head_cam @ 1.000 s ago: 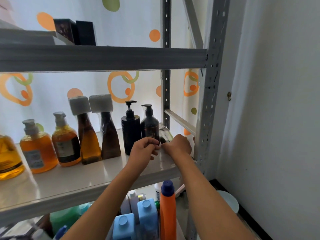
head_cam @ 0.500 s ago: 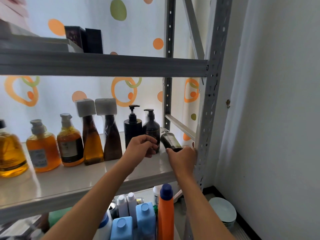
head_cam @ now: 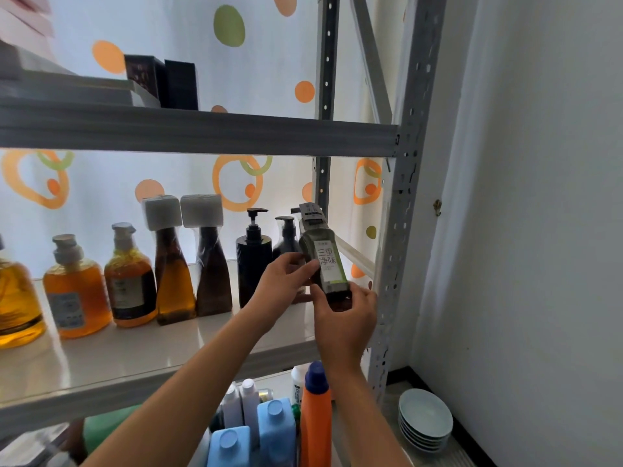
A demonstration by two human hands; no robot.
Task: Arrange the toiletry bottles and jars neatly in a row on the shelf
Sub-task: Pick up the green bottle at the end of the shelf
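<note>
head view: both hands hold the green bottle [head_cam: 326, 264] in the air at the right end of the shelf [head_cam: 141, 352]. the right hand [head_cam: 344, 321] is clenched round its base from below; the left hand [head_cam: 286, 284] pinches its side by the label. its long axis is near upright, cap tipped a little left and away. the row stands to the left: amber bottles [head_cam: 131, 281], two brown bottles [head_cam: 175, 267] with white caps, then two black pumps [head_cam: 253, 261]. the green bottle hangs in front of and just right of the last pump. the free spot, as i judge it, lies straight below and a little back, between that pump and the post [head_cam: 397, 251]. room there is narrow: the post and the side rail [head_cam: 354, 256] close the right, and the front edge is near.
</note>
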